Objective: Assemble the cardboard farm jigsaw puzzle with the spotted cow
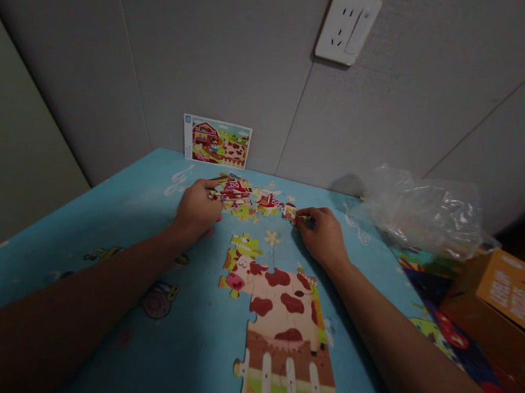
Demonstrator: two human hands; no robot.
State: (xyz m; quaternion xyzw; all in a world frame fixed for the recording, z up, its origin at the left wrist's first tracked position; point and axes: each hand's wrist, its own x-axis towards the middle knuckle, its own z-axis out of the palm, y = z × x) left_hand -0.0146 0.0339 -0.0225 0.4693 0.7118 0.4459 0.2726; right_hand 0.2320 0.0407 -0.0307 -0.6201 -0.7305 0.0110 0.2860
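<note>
A part-built cow puzzle [286,336] lies nearest the camera on a blue table [102,209]. Beyond it, the left hand [196,208] rests curled at the left edge of a heap of loose pieces [247,197]; whether it grips one cannot be told. The right hand [321,234] pinches a piece [290,212] at the heap's right edge. A picture card [215,142] leans on the wall [193,42] behind. A bag [425,212] and a box [513,302] sit to the right.

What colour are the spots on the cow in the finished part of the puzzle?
The cow has dark red spots on cream, clearest in the head view.
</note>
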